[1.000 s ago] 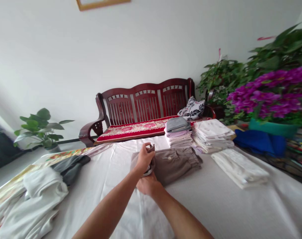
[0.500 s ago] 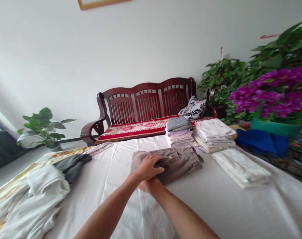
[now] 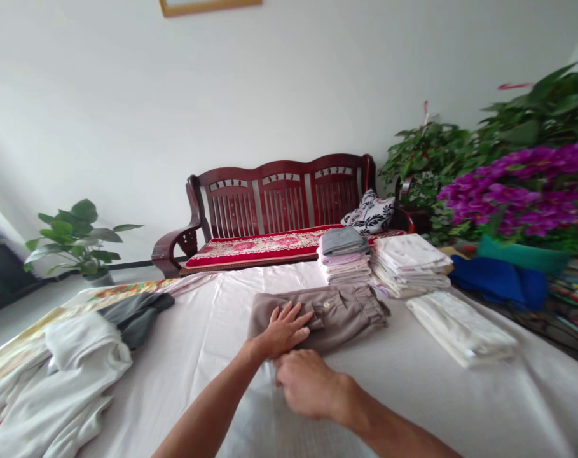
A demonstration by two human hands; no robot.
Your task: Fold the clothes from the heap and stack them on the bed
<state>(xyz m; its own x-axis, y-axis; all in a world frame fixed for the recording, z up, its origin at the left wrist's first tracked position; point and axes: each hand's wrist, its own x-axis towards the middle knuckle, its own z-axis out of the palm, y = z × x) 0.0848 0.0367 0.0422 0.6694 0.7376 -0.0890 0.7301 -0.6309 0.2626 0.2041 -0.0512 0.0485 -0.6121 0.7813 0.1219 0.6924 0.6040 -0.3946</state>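
A folded taupe pair of trousers lies in the middle of the white-covered table. My left hand rests flat on its left part, fingers spread. My right hand hovers just in front of the garment's near edge, its fingers curled under with nothing visible in them.
Folded stacks stand behind the trousers: a grey-and-lilac pile, a white pile, and a white folded piece to the right. A heap of white and grey clothes lies left. A red wooden bench and potted plants are beyond.
My left hand laid the lifted fold down and flattened on the trousers. My right hand slid out from under it toward me.
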